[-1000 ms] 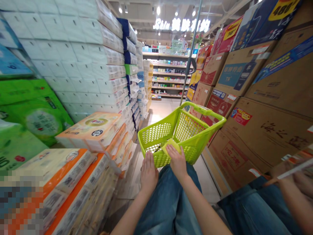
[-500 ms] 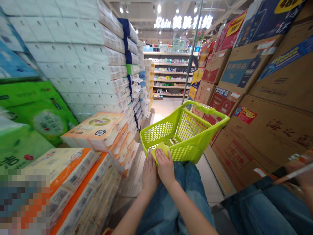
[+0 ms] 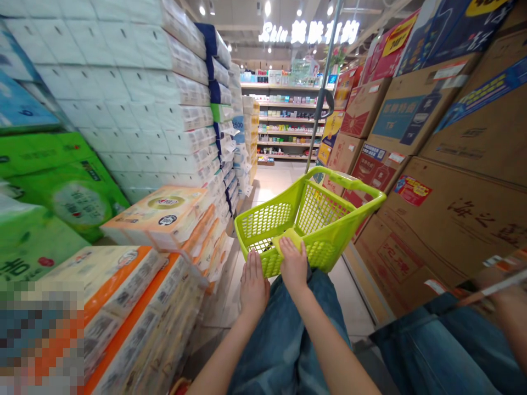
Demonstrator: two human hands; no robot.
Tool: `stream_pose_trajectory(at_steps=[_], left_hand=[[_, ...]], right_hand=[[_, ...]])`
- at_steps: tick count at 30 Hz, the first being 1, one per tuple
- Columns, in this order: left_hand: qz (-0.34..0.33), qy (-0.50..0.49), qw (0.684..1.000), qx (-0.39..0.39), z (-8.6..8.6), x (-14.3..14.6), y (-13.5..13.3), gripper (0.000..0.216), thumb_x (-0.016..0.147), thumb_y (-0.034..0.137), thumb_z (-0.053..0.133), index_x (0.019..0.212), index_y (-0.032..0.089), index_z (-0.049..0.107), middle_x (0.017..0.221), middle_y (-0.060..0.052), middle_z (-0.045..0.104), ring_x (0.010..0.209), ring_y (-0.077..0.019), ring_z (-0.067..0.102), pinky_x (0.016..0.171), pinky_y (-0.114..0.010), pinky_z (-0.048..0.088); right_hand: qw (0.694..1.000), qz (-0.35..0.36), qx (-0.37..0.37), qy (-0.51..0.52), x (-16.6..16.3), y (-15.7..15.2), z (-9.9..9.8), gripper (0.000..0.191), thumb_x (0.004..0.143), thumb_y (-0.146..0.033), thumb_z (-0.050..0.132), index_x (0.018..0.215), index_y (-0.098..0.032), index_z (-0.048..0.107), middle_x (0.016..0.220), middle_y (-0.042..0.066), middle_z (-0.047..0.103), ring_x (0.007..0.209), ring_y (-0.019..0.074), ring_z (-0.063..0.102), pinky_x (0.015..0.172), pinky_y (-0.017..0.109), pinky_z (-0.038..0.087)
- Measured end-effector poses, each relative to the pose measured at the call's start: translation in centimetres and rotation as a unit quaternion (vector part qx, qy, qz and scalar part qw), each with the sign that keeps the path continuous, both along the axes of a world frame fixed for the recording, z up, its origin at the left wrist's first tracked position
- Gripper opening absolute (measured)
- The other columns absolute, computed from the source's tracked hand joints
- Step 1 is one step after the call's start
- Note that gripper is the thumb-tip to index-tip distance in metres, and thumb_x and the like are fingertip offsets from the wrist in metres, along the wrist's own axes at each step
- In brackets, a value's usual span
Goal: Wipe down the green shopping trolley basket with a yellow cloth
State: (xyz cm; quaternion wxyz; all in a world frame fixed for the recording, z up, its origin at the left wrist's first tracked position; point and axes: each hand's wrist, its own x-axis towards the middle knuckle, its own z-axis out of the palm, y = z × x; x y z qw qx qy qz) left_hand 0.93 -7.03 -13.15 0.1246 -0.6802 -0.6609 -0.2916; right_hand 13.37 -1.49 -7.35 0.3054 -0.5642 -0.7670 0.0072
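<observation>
A lime-green plastic shopping basket (image 3: 329, 222) stands on the aisle floor just ahead of my knees, which are in blue jeans. My left hand (image 3: 253, 285) lies flat against the outside of its near wall, fingers stretched out and holding nothing. My right hand (image 3: 293, 266) sits beside it, fingers curled over the raised tab on the basket's near rim. Through the mesh the basket's inside shows little; I cannot tell what lies in it.
Stacked tissue and paper packs (image 3: 164, 216) wall the left side. Cardboard cartons (image 3: 453, 214) line the right. A metal pole (image 3: 325, 82) rises behind the basket. Another person's jeans and forearm (image 3: 494, 307) fill the lower right. The tiled aisle (image 3: 275, 181) runs to far shelves.
My right hand slid from the basket's near left corner back to the rim's middle tab. My left hand stayed on the wall. The basket rocked slightly.
</observation>
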Motion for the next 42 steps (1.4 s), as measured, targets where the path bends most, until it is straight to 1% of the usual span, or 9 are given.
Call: stream_pose_trajectory(at_steps=[4, 8, 15, 19, 25, 29, 35, 39, 42], left_hand=[[0.009, 0.037, 0.999, 0.013, -0.9, -0.4, 0.2, 0.081, 0.084, 0.007, 0.043, 0.154, 0.005, 0.003, 0.156, -0.022, 0.031, 0.148, -0.0279, 0.024, 0.117, -0.045, 0.032], [-0.006, 0.02, 1.0, 0.0, -0.5, -0.5, 0.0, 0.086, 0.082, 0.009, 0.048, 0.154, 0.004, 0.002, 0.159, -0.021, 0.025, 0.149, -0.0286, 0.02, 0.118, -0.046, 0.03], [-0.006, -0.013, 1.0, 0.003, 0.7, 0.1, -0.2, 0.088, 0.08, 0.01, 0.049, 0.155, 0.009, 0.002, 0.16, -0.018, 0.023, 0.148, -0.0281, 0.023, 0.118, -0.045, 0.031], [0.0, -0.009, 1.0, -0.003, 0.3, 0.2, -0.1, 0.089, 0.08, 0.009, 0.049, 0.155, 0.007, 0.001, 0.16, -0.019, 0.024, 0.148, -0.0283, 0.021, 0.118, -0.045, 0.03], [0.01, 0.018, 1.0, 0.02, -1.0, -0.3, 0.3, 0.087, 0.083, 0.007, 0.044, 0.154, 0.009, -0.006, 0.158, -0.021, 0.028, 0.147, -0.0285, 0.026, 0.116, -0.046, 0.034], [-0.01, 0.002, 1.0, 0.002, -0.5, -0.2, 0.1, 0.088, 0.081, 0.009, 0.048, 0.155, 0.006, 0.0, 0.159, -0.02, 0.024, 0.148, -0.0295, 0.021, 0.118, -0.046, 0.03], [-0.011, -0.015, 1.0, -0.001, 0.7, 0.1, -0.2, 0.089, 0.079, 0.008, 0.05, 0.155, 0.008, 0.003, 0.16, -0.019, 0.023, 0.148, -0.028, 0.021, 0.119, -0.045, 0.028], [-0.006, -0.018, 1.0, 0.003, 0.5, 0.3, -0.1, 0.089, 0.08, 0.009, 0.05, 0.155, 0.008, 0.001, 0.16, -0.019, 0.023, 0.149, -0.0284, 0.02, 0.119, -0.046, 0.029], [-0.007, -0.005, 1.0, 0.004, -0.3, 0.0, 0.1, 0.088, 0.082, 0.01, 0.049, 0.155, 0.007, -0.001, 0.16, -0.02, 0.023, 0.149, -0.0289, 0.019, 0.118, -0.047, 0.03]], right_hand=[[0.995, 0.097, 0.01, 0.008, -4.2, -2.3, -0.9, 0.052, 0.088, -0.006, 0.042, 0.136, -0.019, 0.054, 0.143, 0.008, 0.054, 0.136, 0.0168, 0.045, 0.121, 0.043, 0.009], [0.99, 0.137, 0.022, -0.003, -0.6, -1.1, -0.8, 0.062, 0.082, 0.0, 0.04, 0.137, -0.025, 0.053, 0.141, 0.003, 0.057, 0.136, 0.0145, 0.046, 0.122, 0.047, 0.0], [1.0, -0.024, 0.014, 0.002, 7.9, 3.0, 1.2, 0.068, 0.072, 0.002, 0.04, 0.133, -0.025, 0.057, 0.141, 0.002, 0.056, 0.135, 0.018, 0.047, 0.12, 0.054, 0.005], [0.999, -0.03, 0.001, 0.013, 3.6, 1.5, 0.7, 0.065, 0.073, 0.002, 0.041, 0.131, -0.021, 0.058, 0.14, 0.005, 0.058, 0.135, 0.0191, 0.046, 0.12, 0.05, 0.008], [0.993, 0.116, 0.013, 0.009, -3.5, -2.4, -0.9, 0.056, 0.083, -0.002, 0.042, 0.135, -0.02, 0.054, 0.141, 0.006, 0.056, 0.136, 0.0165, 0.046, 0.122, 0.045, 0.005], [0.991, 0.135, 0.014, -0.012, 0.6, -0.9, -0.1, 0.064, 0.079, 0.002, 0.04, 0.135, -0.024, 0.055, 0.139, 0.003, 0.059, 0.134, 0.0151, 0.047, 0.122, 0.049, 0.001], [1.0, -0.017, 0.005, 0.012, 8.6, 3.3, 1.5, 0.067, 0.072, 0.002, 0.04, 0.132, -0.025, 0.057, 0.14, 0.002, 0.057, 0.135, 0.0173, 0.047, 0.12, 0.054, 0.003], [0.998, -0.052, -0.013, 0.022, 5.2, 2.4, 1.2, 0.064, 0.074, 0.002, 0.042, 0.132, -0.02, 0.058, 0.142, 0.007, 0.056, 0.137, 0.0189, 0.045, 0.12, 0.05, 0.007], [0.999, 0.017, -0.02, 0.019, -0.2, -0.3, 0.3, 0.061, 0.078, 0.0, 0.041, 0.134, -0.018, 0.056, 0.142, 0.006, 0.056, 0.137, 0.0171, 0.044, 0.121, 0.046, 0.007]])
